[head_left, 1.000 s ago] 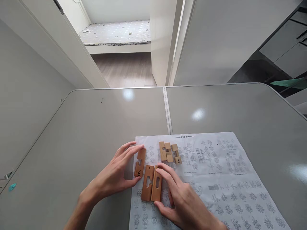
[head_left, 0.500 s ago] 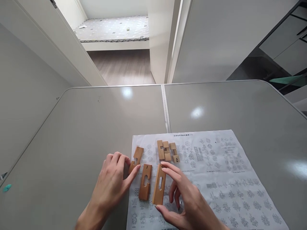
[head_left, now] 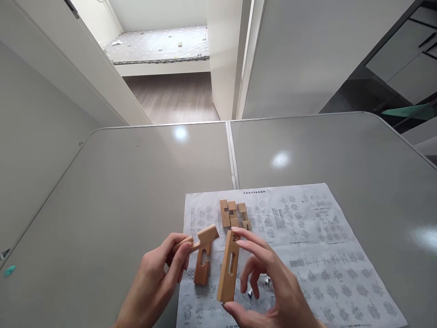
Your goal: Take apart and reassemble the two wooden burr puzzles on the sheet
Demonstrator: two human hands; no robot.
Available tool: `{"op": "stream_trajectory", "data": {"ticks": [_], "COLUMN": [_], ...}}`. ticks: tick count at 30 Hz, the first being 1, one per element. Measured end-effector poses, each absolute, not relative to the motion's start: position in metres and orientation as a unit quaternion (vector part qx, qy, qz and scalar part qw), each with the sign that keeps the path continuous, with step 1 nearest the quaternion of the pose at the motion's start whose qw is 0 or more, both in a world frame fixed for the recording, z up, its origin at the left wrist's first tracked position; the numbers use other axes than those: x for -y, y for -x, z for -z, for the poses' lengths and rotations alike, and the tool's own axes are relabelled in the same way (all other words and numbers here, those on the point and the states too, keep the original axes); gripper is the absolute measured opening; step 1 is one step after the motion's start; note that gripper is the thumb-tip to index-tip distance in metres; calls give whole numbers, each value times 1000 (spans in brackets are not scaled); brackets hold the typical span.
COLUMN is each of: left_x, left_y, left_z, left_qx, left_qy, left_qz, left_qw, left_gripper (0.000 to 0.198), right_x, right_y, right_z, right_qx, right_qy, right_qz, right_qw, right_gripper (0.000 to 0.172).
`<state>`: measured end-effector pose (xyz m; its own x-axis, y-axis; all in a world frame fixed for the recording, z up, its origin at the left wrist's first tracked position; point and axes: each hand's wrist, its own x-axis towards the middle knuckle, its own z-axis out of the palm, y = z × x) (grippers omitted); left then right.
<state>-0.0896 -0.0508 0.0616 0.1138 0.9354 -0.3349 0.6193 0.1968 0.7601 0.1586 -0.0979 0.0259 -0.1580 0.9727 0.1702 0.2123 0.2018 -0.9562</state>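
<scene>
My left hand [head_left: 160, 271] pinches one end of a notched wooden puzzle piece [head_left: 208, 234], raised and tilted with its wide end pointing right. Below it, another wooden piece [head_left: 201, 273] with a side cutout lies on the printed sheet [head_left: 290, 248], partly covered. Thumb and fingertips of my right hand [head_left: 273, 287] grip a slotted wooden puzzle piece [head_left: 225, 278] by its two ends. A "2" shows near its top, and it stands tilted over the sheet. Just beyond are three smaller notched wooden blocks [head_left: 224, 215], one marked "3".
The grey table [head_left: 153, 173] has a metal seam [head_left: 232, 155] down its middle. Small shiny bits [head_left: 250, 293] show by my right fingers, too small to make out. A teal object [head_left: 10, 270] is at the far left. Past the table stand an open door [head_left: 225, 59] and a bed [head_left: 160, 45].
My left hand has picked up the notched piece from the sheet and turned it rightward. My right hand has lifted and tipped the slotted piece, so its "2" now shows.
</scene>
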Motion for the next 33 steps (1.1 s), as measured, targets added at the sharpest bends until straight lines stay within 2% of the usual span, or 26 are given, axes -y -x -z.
{"op": "stream_trajectory", "data": {"ticks": [5,10,20,23,28,33], "left_x": [49,39,25,23,25,27], "left_y": [74,67,61,57,43,33], "left_z": [-62,-53,-48,-52,-60,-69], "left_qx": [-542,-482,-455,-463,-444,-447], "left_qy": [-474,-397,-336,-340,-352,-373], "left_qz": [-191,-187,-143,-145,-121,-126], "left_qw": [667,758,812,806,815,803], "left_gripper": [52,50,51,50,51,50], "right_x": [95,95,92,89,87,84], "right_y": [-165,-171,-182,-182,-176,-169], "right_z": [-35,-33,-21,-20,-20,-25], "right_qx": [570,533,470,482,541,577], "right_qy": [490,486,423,427,418,431], "right_qz": [-452,-493,-598,-586,-557,-481], "right_qw": [480,486,493,491,472,500], "right_gripper": [73,69,78,78,93,97]}}
